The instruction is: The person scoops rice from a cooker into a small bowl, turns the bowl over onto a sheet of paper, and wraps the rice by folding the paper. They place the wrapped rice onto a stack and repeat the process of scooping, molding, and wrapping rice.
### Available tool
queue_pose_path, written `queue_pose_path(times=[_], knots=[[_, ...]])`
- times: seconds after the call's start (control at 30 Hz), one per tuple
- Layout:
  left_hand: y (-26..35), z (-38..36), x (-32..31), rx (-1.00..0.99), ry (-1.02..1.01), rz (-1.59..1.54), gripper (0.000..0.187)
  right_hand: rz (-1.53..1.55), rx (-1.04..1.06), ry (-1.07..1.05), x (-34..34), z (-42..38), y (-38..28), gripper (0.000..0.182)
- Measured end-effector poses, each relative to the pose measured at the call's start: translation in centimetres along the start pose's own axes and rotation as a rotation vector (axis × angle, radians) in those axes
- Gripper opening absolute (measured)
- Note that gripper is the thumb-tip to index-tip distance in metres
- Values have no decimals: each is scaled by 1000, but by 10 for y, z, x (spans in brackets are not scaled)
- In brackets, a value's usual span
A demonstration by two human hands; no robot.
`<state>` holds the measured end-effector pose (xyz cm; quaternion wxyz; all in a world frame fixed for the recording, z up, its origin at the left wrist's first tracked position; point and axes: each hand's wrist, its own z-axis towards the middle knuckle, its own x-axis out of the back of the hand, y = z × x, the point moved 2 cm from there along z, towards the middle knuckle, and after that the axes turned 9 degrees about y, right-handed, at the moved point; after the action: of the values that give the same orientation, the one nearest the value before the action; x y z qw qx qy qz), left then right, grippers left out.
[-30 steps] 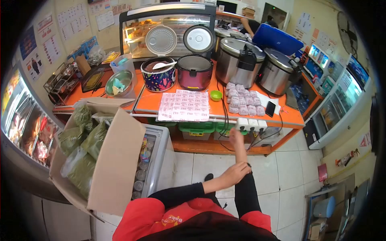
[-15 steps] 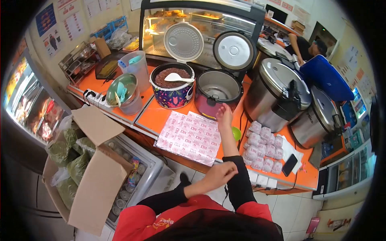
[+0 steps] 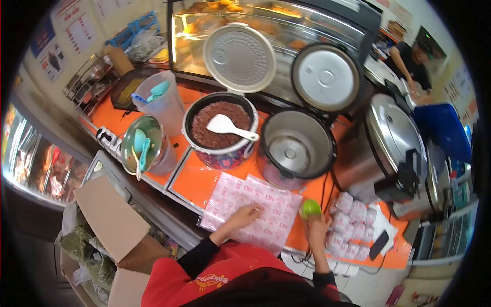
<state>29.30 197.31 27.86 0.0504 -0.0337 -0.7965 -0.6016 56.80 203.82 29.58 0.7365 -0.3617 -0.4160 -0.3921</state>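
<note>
My right hand (image 3: 317, 228) grips a small lime-green bowl (image 3: 310, 208) at the counter's front. My left hand (image 3: 245, 217) hovers over or rests on the stack of pink-printed wrapping paper (image 3: 271, 212), fingers stretched out and holding nothing. Behind the paper stands a flower-patterned rice cooker (image 3: 225, 156) with its lid up, full of reddish-brown rice (image 3: 204, 120). A white rice paddle (image 3: 230, 128) lies across that rice. Beside it, a second rice cooker (image 3: 296, 143) is open and shows a bare metal pot. Wrapped round bundles (image 3: 350, 225) sit right of my right hand.
Large steel cookers (image 3: 394, 143) stand at the right, near a dark phone (image 3: 379, 244). A bowl with turquoise utensils (image 3: 143, 146) and a plastic pitcher (image 3: 161, 102) are at left. A cardboard box (image 3: 110, 217) is front left. Another person (image 3: 409, 66) works at back right.
My right hand has come down and taken hold of the green bowl. My left hand has moved forward to the wrapping paper. The view has moved closer to the counter.
</note>
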Motion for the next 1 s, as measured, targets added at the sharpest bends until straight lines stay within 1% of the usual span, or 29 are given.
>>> queue_pose_path(times=[0.07,0.13,0.17,0.2,0.3,0.33,0.37,0.43,0.5,0.57,0.63,0.67,0.73,0.77,0.8,0.83,0.9,1.0], knots=[[21,-4,-14,154,73,-115,41,231,87,-126,40,24,-39,16],[52,-11,-15,355,-30,-687,49,431,232,-215,72,55,-93,15],[63,-16,-15,446,-91,-977,53,480,330,-244,69,66,-115,15],[67,-23,-9,365,-116,-1150,57,526,425,-271,67,75,-134,16],[64,-26,25,265,65,-1212,57,615,748,-339,62,117,-180,17],[60,-29,37,223,154,-1305,58,549,781,-231,62,139,-188,18],[61,-34,50,233,239,-1294,60,485,811,-123,61,164,-196,21],[52,-38,73,108,292,-1301,61,402,850,49,55,227,-218,28],[50,-37,86,56,325,-1402,66,255,865,24,21,274,-232,33],[53,-32,92,10,351,-1448,70,135,894,-156,-20,305,-238,35],[55,-28,95,-16,377,-1439,72,41,905,-402,-32,322,-248,31],[55,-25,95,-19,368,-1442,69,-8,906,-527,-38,326,-251,29],[54,-22,93,-16,347,-1449,62,38,865,-413,-61,333,-251,24],[53,-20,94,5,366,-1443,64,60,841,-356,-68,336,-251,21],[51,-16,94,24,385,-1437,65,29,839,-306,-46,346,-257,19],[50,-12,94,44,403,-1432,67,12,872,-163,-40,359,-259,20],[63,-6,96,54,413,-1378,66,-120,803,-134,-11,382,-275,20],[72,3,97,39,451,-1350,66,-322,856,-166,-43,414,-291,15]])
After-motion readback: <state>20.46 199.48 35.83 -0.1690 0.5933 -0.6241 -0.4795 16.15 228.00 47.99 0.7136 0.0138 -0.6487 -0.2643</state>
